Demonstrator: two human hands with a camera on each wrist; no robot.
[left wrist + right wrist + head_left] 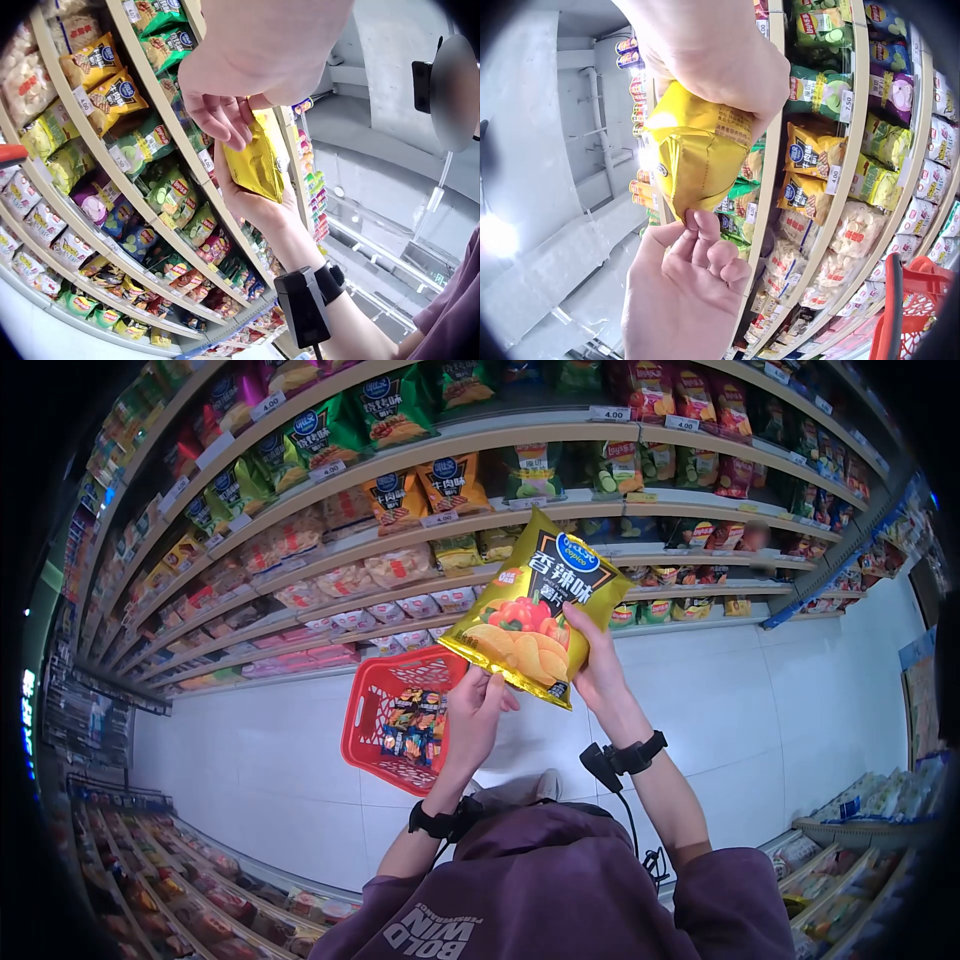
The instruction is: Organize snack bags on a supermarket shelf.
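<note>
A yellow-gold chip bag (pixel 530 622) is held up in front of the body, its printed front facing the head camera. My right hand (pixel 597 660) grips its right side, the thumb lying over the front and the fingers behind. At the bottom left corner, my left hand (pixel 478 705) pinches the sealed edge between thumb and finger. In the right wrist view the left hand (pixel 686 289) shows this pinch under the chip bag (pixel 697 154). The left wrist view has the right hand (pixel 259 206) wrapped round the far side of the bag (pixel 259 161).
A red shopping basket (pixel 362 725) stands on the white floor, lower left, with several dark snack packs (pixel 415 725) inside. Curved shelves (pixel 560 435) of chip bags fill the far side. More shelves (pixel 200 880) stand behind the person, and a blue-edged shelf end (pixel 800 600) is at right.
</note>
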